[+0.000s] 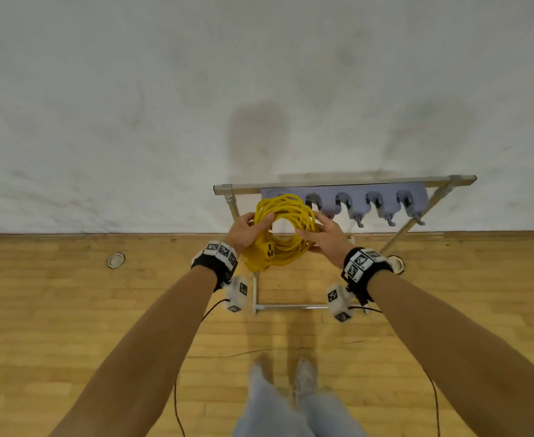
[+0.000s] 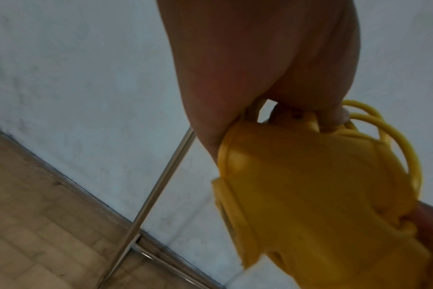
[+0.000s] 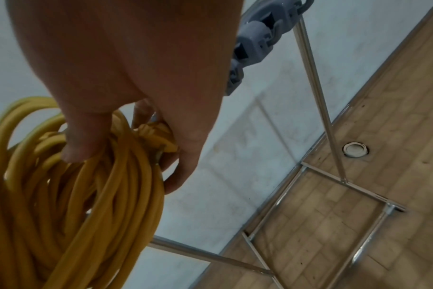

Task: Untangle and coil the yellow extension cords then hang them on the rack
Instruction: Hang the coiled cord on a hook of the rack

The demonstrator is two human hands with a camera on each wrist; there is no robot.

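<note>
Nearest the camera, two bare forearms reached out over the wood floor (image 1: 70, 310), each with a tagged wristband, and between them hung the coil (image 1: 283, 228), wound into a loose yellow ring and carried by both hands. The left hand (image 1: 248, 230) had its fingers curled round the coil's left side, and in the left wrist view the chunky yellow socket block (image 2: 309, 185) dangled just under that grip. The right hand (image 1: 325, 236) held the right side: the right wrist view showed the thumb pressed down over the strands and the fingers hooked beneath them, with a plug end (image 3: 158, 136) tucked in at the palm. So both hands were closed on the bundle, neither one free.

Just beyond, the coil's far edge was up against the left end of the rack (image 1: 344, 181), overlapping the grey hook strip (image 1: 416, 192); whether a strand had caught the leftmost hook could not be told, since the coil hid it. Four hooks to the right stood bare. Behind it all, the white wall (image 1: 133, 105).

By my reading, untangling and coiling were done for this cord and the hanging step was in hand. The next move called for lifting the ring's far loops over a hook, settling the weight there, then easing both grips off without letting the turns spill or the heavy block drag it loose
</note>
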